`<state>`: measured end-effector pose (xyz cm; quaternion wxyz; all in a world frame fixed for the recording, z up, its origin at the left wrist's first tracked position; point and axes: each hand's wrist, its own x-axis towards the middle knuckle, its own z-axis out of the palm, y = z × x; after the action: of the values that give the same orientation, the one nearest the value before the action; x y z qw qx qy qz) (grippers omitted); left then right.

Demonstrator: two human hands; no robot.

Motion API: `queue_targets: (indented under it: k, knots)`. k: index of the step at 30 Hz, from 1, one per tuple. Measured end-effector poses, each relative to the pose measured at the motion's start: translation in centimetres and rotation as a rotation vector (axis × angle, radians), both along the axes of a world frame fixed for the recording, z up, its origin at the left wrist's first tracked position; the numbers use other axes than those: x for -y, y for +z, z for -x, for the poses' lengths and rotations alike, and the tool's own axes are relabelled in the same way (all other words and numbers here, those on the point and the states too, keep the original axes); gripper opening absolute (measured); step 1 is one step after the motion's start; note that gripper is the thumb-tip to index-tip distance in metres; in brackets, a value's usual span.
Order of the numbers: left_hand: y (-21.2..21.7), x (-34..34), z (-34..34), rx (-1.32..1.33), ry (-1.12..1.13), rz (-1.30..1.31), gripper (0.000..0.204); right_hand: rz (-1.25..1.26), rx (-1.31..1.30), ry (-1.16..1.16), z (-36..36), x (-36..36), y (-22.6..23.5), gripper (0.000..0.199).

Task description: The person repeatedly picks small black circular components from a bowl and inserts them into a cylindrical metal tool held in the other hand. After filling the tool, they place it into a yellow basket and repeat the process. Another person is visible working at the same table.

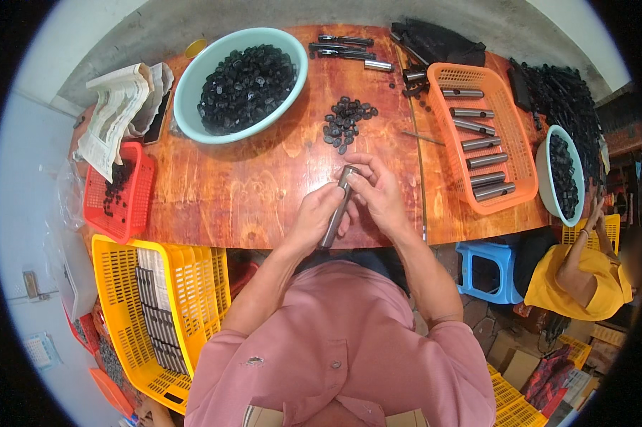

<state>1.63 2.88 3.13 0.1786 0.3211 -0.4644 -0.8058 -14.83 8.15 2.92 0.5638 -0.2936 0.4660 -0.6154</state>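
Note:
Above the table's near edge I hold a dark grey metal tube [333, 222], tilted with its upper end away from me. My left hand [315, 215] is closed around its side, thumb lying along it. My right hand [379, 192] grips the upper end, with the thumb pressed near the tip and the fingers curled behind. Whether a small part sits under that thumb cannot be made out. Just beyond my hands lies a loose pile of small black oval pieces [346, 121] on the wooden table [243, 192].
A teal bowl [186, 117] of black pieces stands far left. The orange basket [483, 208] on the right holds several tubes. A red basket [146, 192], a yellow crate [193, 285], a smaller bowl [544, 178] and a blue stool [502, 250] are around. A person in yellow [577, 281] sits right.

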Motion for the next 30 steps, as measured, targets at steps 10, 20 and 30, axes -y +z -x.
queue_targets:
  k: [10, 20, 30]
  knots:
    - [-0.8, 0.0, -0.3, 0.021, 0.029, 0.147, 0.034, 0.056, -0.136, -0.021, 0.6, -0.1, 1.0, 0.030]
    - [-1.9, 2.3, 0.7, 0.377, -0.011, 1.418, 0.039, 0.068, -0.706, 0.037, 4.3, 1.1, -0.6, 0.023]
    - [-2.1, 4.2, 0.9, 0.365, -0.039, 1.682, 0.035, 0.095, -0.724, 0.015, 5.0, 0.4, -3.8, 0.024]
